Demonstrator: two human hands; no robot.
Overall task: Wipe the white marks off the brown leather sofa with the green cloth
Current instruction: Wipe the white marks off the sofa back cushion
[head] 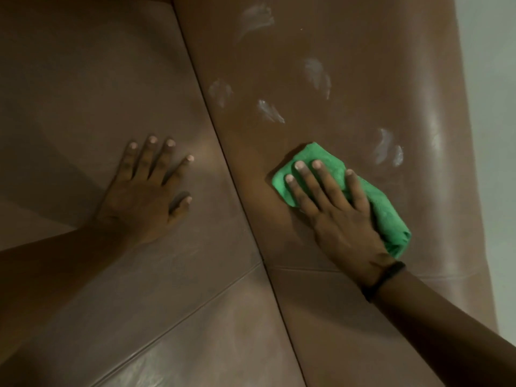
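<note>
My right hand (332,210) lies flat on the folded green cloth (391,216) and presses it against the brown leather sofa panel (349,65). Several white marks show on that panel above the cloth: one at the top (257,18), one in the middle right (317,72), one near the seam (220,92), one just above the cloth (269,110) and a pair to the cloth's right (388,148). My left hand (148,191) rests flat on the neighbouring sofa cushion (83,93), fingers spread, holding nothing.
A deep seam (223,152) runs diagonally between the two leather surfaces. Stitch lines cross the lower cushion (178,325). A pale wall (494,107) shows past the sofa's right edge. A dark band circles my right wrist (382,280).
</note>
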